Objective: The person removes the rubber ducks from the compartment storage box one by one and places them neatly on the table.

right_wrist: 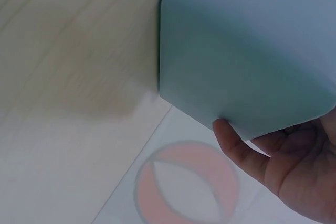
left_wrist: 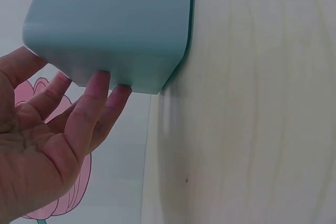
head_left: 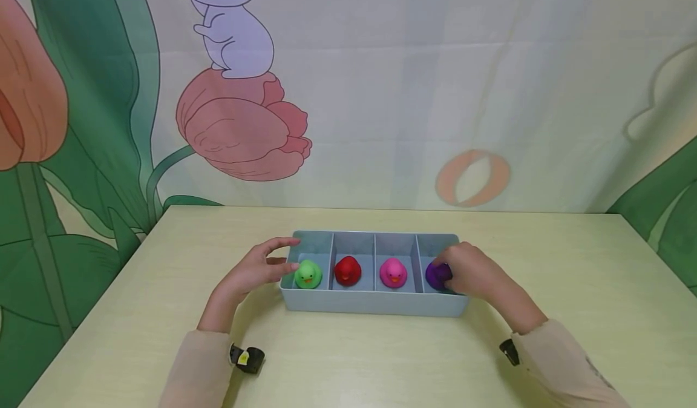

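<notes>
A grey-blue box [head_left: 376, 303] with a row of several compartments stands on the table. Green [head_left: 308, 274], red [head_left: 347, 271] and pink [head_left: 393, 273] rubber ducks sit one to a compartment, from the left. In the rightmost compartment is a purple rubber duck [head_left: 437, 275], partly covered by my right hand [head_left: 472, 270], whose thumb and index finger pinch it. My left hand [head_left: 250, 273] rests at the box's left end, thumb tip over the rim beside the green duck. In the left wrist view, its fairly straight fingers [left_wrist: 94, 95] touch the end wall.
A pale wooden table [head_left: 359, 359] lies under the box. Behind its back edge hangs a printed cloth [head_left: 370, 93] with flowers and a white animal. A small black device [head_left: 249, 359] sits at the left cuff, another [head_left: 509, 352] at the right.
</notes>
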`<action>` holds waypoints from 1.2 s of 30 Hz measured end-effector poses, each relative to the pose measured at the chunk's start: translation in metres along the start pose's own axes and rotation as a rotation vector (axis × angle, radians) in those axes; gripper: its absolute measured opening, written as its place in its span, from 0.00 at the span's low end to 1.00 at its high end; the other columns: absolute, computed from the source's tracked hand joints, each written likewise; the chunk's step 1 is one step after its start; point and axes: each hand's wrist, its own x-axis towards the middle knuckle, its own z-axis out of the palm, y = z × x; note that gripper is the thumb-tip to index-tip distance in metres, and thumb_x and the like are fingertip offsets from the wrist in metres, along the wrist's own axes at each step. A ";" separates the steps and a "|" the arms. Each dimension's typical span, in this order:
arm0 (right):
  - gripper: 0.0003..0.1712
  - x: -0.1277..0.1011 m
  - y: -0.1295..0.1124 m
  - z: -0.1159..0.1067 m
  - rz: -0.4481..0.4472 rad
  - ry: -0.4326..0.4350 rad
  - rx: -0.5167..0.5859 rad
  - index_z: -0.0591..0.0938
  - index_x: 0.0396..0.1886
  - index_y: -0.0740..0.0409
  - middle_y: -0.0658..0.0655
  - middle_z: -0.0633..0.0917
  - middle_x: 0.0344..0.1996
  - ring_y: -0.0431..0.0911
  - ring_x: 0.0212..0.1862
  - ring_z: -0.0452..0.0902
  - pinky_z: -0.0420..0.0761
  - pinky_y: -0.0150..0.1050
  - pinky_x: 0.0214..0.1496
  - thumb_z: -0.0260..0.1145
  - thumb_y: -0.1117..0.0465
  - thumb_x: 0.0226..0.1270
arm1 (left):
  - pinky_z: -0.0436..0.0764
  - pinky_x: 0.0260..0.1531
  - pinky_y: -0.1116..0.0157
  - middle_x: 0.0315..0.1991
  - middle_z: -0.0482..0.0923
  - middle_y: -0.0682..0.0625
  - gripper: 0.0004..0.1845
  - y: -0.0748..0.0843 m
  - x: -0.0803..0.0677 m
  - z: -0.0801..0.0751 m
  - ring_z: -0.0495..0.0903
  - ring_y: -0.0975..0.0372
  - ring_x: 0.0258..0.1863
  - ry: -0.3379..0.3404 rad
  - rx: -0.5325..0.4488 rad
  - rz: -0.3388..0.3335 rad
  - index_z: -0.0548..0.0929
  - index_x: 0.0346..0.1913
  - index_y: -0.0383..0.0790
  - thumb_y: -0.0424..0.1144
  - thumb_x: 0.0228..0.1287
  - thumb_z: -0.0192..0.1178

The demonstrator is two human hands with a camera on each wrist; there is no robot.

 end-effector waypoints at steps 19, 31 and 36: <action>0.17 -0.013 0.009 -0.008 -0.035 0.206 0.141 0.85 0.36 0.67 0.59 0.85 0.33 0.49 0.35 0.79 0.79 0.42 0.34 0.72 0.72 0.40 | 0.72 0.52 0.50 0.67 0.55 0.42 0.29 0.004 -0.001 0.000 0.59 0.43 0.63 0.001 -0.024 -0.005 0.66 0.64 0.43 0.40 0.60 0.60; 0.19 -0.022 0.015 -0.021 0.069 0.322 0.362 0.83 0.42 0.66 0.62 0.84 0.38 0.53 0.40 0.80 0.80 0.47 0.42 0.71 0.71 0.45 | 0.70 0.52 0.48 0.68 0.54 0.43 0.29 0.004 -0.002 0.001 0.59 0.42 0.63 0.009 -0.037 -0.007 0.66 0.64 0.44 0.40 0.60 0.60; 0.20 -0.023 0.018 -0.027 0.129 0.339 0.438 0.82 0.44 0.67 0.64 0.83 0.41 0.54 0.41 0.80 0.79 0.44 0.43 0.71 0.69 0.47 | 0.71 0.52 0.48 0.68 0.54 0.43 0.29 0.002 -0.002 0.001 0.59 0.43 0.63 0.007 -0.036 0.012 0.66 0.64 0.43 0.39 0.60 0.59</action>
